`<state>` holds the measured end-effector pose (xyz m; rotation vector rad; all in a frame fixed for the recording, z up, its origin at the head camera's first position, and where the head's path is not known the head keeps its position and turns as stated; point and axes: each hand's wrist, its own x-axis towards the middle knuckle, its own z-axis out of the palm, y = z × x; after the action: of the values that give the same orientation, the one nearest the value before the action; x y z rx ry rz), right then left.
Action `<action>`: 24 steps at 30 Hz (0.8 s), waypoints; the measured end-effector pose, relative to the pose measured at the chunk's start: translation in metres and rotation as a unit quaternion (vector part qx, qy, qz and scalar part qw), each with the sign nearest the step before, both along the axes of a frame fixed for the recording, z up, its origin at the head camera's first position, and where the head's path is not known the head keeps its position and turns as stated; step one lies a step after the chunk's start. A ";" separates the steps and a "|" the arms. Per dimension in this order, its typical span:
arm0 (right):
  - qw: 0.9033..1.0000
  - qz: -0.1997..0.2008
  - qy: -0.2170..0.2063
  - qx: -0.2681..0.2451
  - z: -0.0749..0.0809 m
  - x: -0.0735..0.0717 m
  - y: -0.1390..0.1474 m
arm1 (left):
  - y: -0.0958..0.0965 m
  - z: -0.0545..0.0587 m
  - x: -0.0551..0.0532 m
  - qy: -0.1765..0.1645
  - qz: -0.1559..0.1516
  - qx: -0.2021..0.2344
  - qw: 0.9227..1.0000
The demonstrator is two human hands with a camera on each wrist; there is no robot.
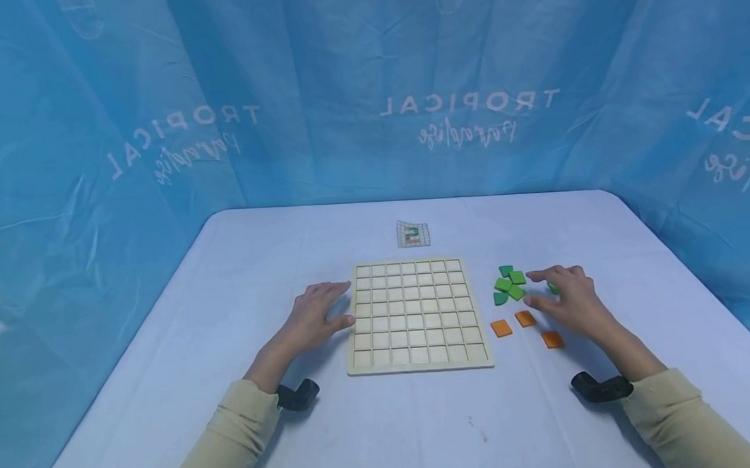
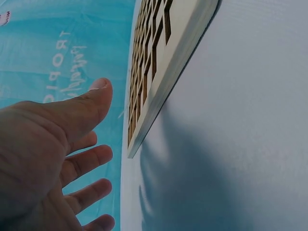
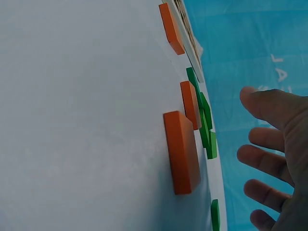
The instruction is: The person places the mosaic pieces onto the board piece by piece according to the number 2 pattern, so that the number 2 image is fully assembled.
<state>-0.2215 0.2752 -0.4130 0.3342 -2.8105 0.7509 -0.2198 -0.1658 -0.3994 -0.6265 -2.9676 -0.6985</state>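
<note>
A cream wooden grid board (image 1: 420,367) with square cells lies flat on the white table. Beside its left edge, my left hand (image 1: 315,313) has thumb and fingers spread, holding nothing; the left wrist view shows the fingers (image 2: 91,192) apart near the board's rim (image 2: 168,67). My right hand (image 1: 569,298) hovers with spread fingers, nothing in its grasp, next to the small green tiles (image 1: 503,284). Three orange square tiles (image 1: 501,328) lie nearer the front, one large in the right wrist view (image 3: 182,154). Another green piece (image 1: 552,288) is partly hidden behind the right hand.
Behind the board a small printed card (image 1: 413,234) shows a grid with a coloured pattern. Blue printed sheeting (image 1: 371,163) encloses the back and sides of the table (image 1: 411,430). Black wrist mounts (image 1: 297,396) sit on both forearms.
</note>
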 end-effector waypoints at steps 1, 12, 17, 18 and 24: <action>1.000 0.001 -0.008 -0.002 0.000 0.001 0.000 | 0.000 0.000 0.000 -0.002 -0.001 0.002 1.000; 0.997 0.045 -0.058 0.010 -0.005 0.004 0.003 | 0.000 -0.003 -0.009 -0.010 -0.026 0.015 0.999; 0.997 0.057 -0.060 0.013 -0.008 0.007 0.004 | -0.001 -0.007 -0.012 -0.017 -0.025 0.010 0.999; 0.997 0.060 -0.057 0.014 -0.008 0.007 0.004 | -0.001 -0.008 -0.012 -0.018 -0.025 0.008 1.000; 0.996 0.076 -0.052 0.014 -0.010 0.009 0.004 | -0.002 -0.010 -0.014 -0.020 -0.028 0.003 0.999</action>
<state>-0.2123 0.2794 -0.4229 0.5340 -2.9215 0.7837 -0.2337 -0.1677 -0.4095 -0.7063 -2.9933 -0.7315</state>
